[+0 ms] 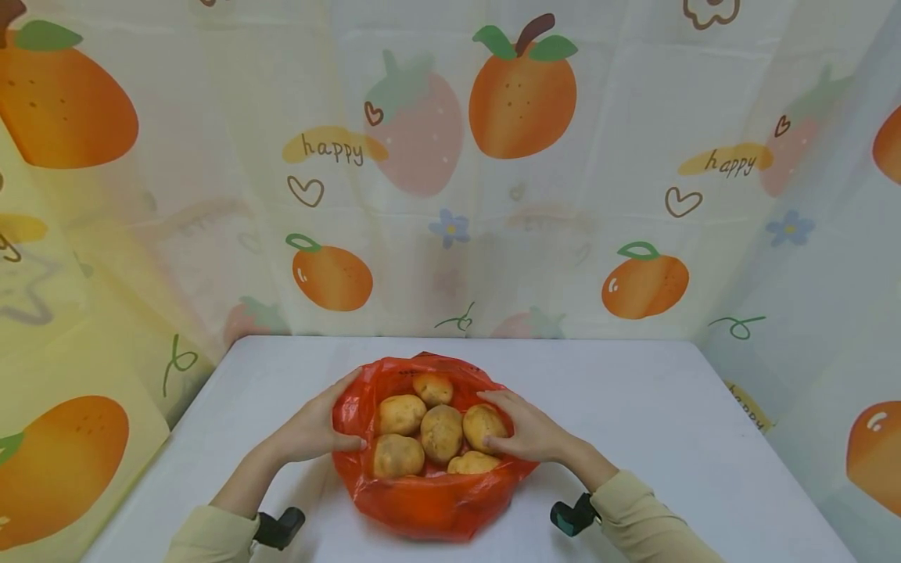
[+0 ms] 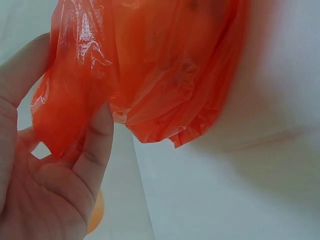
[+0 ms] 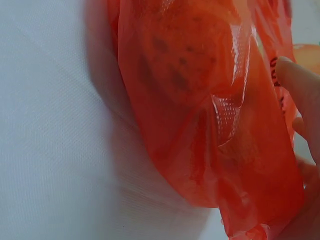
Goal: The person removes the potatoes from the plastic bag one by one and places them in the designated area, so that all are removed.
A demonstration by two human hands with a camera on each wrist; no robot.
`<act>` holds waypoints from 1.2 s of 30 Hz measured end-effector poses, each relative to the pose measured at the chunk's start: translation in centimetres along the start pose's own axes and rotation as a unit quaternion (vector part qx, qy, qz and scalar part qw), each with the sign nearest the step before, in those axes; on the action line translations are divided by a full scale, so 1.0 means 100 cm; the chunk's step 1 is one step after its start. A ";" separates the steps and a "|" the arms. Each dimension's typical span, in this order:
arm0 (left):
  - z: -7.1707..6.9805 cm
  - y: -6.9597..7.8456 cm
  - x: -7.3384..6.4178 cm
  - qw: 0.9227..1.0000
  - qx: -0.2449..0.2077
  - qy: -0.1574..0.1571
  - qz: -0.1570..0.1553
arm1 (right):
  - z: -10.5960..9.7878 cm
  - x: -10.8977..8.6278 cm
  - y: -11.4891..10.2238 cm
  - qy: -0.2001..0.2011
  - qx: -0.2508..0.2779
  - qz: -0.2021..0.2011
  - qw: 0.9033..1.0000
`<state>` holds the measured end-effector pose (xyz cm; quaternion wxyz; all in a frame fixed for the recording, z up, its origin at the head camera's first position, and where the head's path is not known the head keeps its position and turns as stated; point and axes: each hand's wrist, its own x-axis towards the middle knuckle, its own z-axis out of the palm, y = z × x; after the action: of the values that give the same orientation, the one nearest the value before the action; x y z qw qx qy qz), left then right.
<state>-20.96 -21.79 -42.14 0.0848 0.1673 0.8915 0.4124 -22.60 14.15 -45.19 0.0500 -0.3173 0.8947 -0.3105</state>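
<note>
A red plastic bag [image 1: 436, 508] stands on the table with its mouth spread wide, and several potatoes [image 1: 441, 434] lie inside it. At the bag's left side, my left hand [image 1: 317, 422] grips the rim, thumb over the inner edge. The left wrist view has thumb and fingers around a fold of the bag [image 2: 165, 75]. On the opposite side my right hand [image 1: 528, 426] holds the rim, its thumb beside the rightmost potato [image 1: 482, 426]. Through the thin red film [image 3: 175, 110] in the right wrist view, a dark-spotted rounded shape shows; that hand is partly cut off.
The white table [image 1: 619, 399] extends around the bag, with its far edge against a fruit-printed curtain [image 1: 450, 258]. More of this printed cloth hangs at both sides. Each wrist wears a small black camera, the left one [image 1: 280, 528] and the right one [image 1: 573, 516].
</note>
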 end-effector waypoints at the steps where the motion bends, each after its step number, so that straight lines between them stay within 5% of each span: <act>1: 0.000 0.000 0.000 1.000 -0.002 -0.001 -0.001 | 0.000 0.000 0.001 -0.002 0.003 0.001 1.000; 18: 0.002 -0.001 0.002 1.000 -0.017 -0.004 -0.022 | 0.006 0.003 0.015 -0.032 0.023 0.027 0.999; 36: 0.002 -0.003 0.004 1.000 -0.015 -0.005 -0.008 | 0.010 0.003 0.021 -0.072 0.051 0.035 0.995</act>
<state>-21.30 -21.64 -42.51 0.0948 0.1607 0.8860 0.4244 -23.71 14.72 -47.15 0.1416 -0.3048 0.8821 -0.3300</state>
